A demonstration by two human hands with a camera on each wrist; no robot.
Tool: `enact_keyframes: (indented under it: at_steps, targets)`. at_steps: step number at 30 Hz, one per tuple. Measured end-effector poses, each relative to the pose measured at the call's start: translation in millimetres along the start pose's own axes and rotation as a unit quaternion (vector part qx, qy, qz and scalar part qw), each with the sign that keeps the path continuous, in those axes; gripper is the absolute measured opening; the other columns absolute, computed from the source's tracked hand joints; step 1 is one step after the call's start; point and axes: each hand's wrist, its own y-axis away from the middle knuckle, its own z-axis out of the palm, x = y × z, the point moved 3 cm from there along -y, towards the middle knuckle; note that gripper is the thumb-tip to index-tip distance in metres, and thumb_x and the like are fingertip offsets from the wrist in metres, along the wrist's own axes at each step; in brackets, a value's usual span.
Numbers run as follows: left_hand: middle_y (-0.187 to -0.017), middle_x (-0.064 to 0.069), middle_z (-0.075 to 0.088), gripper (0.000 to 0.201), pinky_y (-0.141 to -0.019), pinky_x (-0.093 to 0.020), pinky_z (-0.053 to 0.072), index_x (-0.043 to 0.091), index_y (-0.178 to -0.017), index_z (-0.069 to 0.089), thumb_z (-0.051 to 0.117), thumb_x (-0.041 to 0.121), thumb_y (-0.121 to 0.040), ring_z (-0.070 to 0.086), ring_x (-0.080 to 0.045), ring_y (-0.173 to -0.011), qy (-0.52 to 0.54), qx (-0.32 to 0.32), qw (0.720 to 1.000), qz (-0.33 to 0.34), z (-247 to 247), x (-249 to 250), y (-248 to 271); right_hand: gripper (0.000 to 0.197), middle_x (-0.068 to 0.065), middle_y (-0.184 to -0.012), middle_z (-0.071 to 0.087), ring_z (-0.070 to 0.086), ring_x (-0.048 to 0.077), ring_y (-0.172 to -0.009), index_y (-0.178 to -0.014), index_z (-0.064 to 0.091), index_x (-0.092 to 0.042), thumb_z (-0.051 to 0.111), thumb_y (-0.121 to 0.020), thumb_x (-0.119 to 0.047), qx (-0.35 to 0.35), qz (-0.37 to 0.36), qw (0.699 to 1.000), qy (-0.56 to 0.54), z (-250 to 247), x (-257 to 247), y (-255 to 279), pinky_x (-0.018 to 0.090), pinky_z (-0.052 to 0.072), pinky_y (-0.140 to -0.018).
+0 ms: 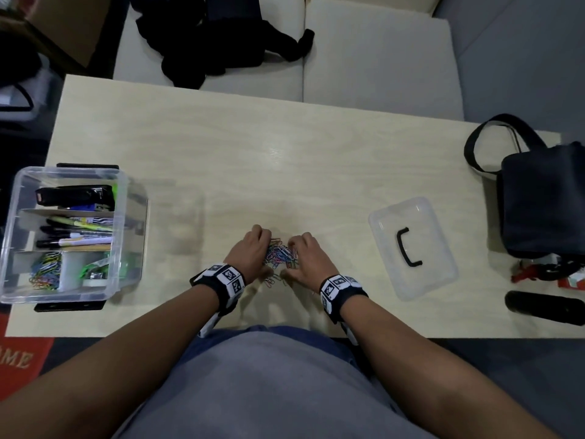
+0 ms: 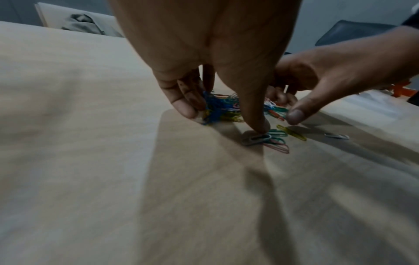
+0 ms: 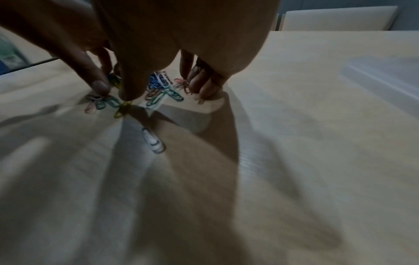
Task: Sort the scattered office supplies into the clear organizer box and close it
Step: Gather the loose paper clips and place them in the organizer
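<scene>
Paperclips: thin looped coloured wire

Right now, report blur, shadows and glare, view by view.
Head view: sharp; a soft glare patch on the pale wooden table; wide-angle bowing at its edges. Left wrist view: dim, near tabletop smeared by blur, long cast shadows, heap of coloured wire paper clips soft. Right wrist view: darker, the clear plastic lid hazy at right.

Paper clip pile — partly covered, blurry

Multicoloured paper clips lie on the pale wood-grain table
</scene>
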Motion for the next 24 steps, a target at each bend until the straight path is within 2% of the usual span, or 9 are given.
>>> enact_keyframes:
  at_steps: [5,9,12,15,20,24]
  targets:
    - [-0.111,-0.012,0.046,0.039,-0.061,-0.035,0.032,0.006,-0.112,0.047,0.069,0.02,-0.083,0.052,-0.034,-0.093,0.0,0.006,1.0,0.028,-7.8,7.2,-4.6,0.036,0.01,-0.116,0.048,0.048,0.028,-0.102,-0.116,0.05,-0.006,0.067,-0.086,-0.016,0.003,-0.022,1.0,0.014,-2.5,-12.9,-15.0,0.038,0.044,-0.079]
    - [-0.103,-0.014,0.049,0.019,-0.056,-0.038,0.034,0.006,-0.106,0.053,0.057,0.017,-0.091,0.056,-0.037,-0.082,0.003,0.016,0.999,0.037,-8.8,0.3,-4.1,0.025,0.009,-0.118,0.051,0.05,0.027,-0.105,-0.116,0.053,-0.008,0.058,-0.091,-0.01,0.003,-0.014,1.0,0.017,-4.6,-10.9,-20.7,0.04,0.046,-0.081]
    - [-0.098,-0.013,0.052,0.015,-0.058,-0.039,0.041,0.006,-0.102,0.057,0.057,0.018,-0.093,0.057,-0.037,-0.076,0.014,0.025,0.999,0.03,-11.5,-4.6,-4.9,0.02,0.008,-0.115,0.055,0.052,0.026,-0.104,-0.114,0.056,-0.008,0.056,-0.094,-0.012,0.013,-0.012,1.0,-0.003,-6.6,-8.5,-20.6,0.038,0.046,-0.082]
    - [-0.099,-0.012,0.056,0.015,-0.064,-0.04,0.045,0.006,-0.102,0.06,0.055,0.018,-0.094,0.058,-0.036,-0.08,0.019,0.037,0.999,0.016,-17.0,-9.8,-5.8,0.015,0.006,-0.108,0.057,0.055,0.025,-0.097,-0.11,0.059,-0.01,0.055,-0.096,-0.016,0.032,-0.003,0.999,-0.027,-8.4,-6.4,-18.9,0.034,0.046,-0.078]
    - [-0.097,-0.01,0.06,0.015,-0.067,-0.038,0.046,0.009,-0.102,0.064,0.054,0.018,-0.095,0.06,-0.035,-0.084,0.025,0.05,0.998,0.003,-24.3,-15.5,-4.9,0.016,0.004,-0.105,0.061,0.056,0.022,-0.095,-0.11,0.062,-0.012,0.055,-0.097,-0.018,0.053,0.024,0.997,-0.041,-17.2,-1.5,-14.0,0.026,0.039,-0.074]
    - [-0.103,-0.009,0.063,0.017,-0.072,-0.035,0.046,0.01,-0.107,0.066,0.056,0.016,-0.095,0.06,-0.033,-0.089,0.049,0.068,0.996,-0.003,-33.3,-15.4,-1.9,0.017,0.004,-0.106,0.063,0.058,0.021,-0.093,-0.109,0.064,-0.012,0.055,-0.097,-0.02,0.068,0.046,0.996,-0.045,-26.4,-0.9,-8.7,0.03,0.046,-0.076]
